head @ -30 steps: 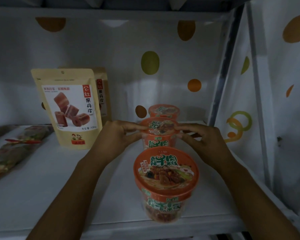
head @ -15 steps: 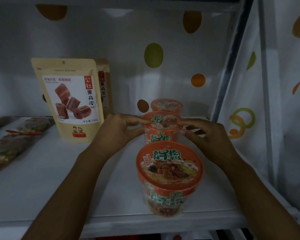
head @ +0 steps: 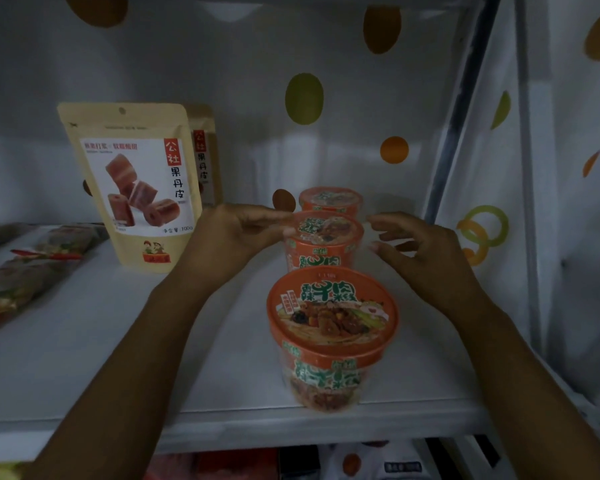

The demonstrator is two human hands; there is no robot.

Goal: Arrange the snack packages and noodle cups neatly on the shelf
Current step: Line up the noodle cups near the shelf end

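Three orange noodle cups stand in a line from front to back on the white shelf (head: pixel 84 358): the front cup (head: pixel 333 317) near the edge, the middle cup (head: pixel 326 233), and the back cup (head: pixel 329 199) partly hidden behind it. My left hand (head: pixel 236 233) pinches the left rim of the middle cup between thumb and fingertips. A small gap separates that cup's right side from my right hand (head: pixel 420 251), whose fingers are spread and loosely bent. A tan snack pouch (head: pixel 136 181) stands upright to the left, with a second pouch (head: pixel 205 157) behind it.
Several flat snack packets (head: pixel 25 278) lie at the shelf's left end. A grey upright post (head: pixel 454 109) and a spotted white cover close the right side. More packages (head: pixel 378 462) show on the shelf below. Bare shelf lies between the pouches and the cups.
My right hand has let go of the middle cup and drawn slightly to the right. The left hand stays on the rim. The view has moved closer and a little upward.
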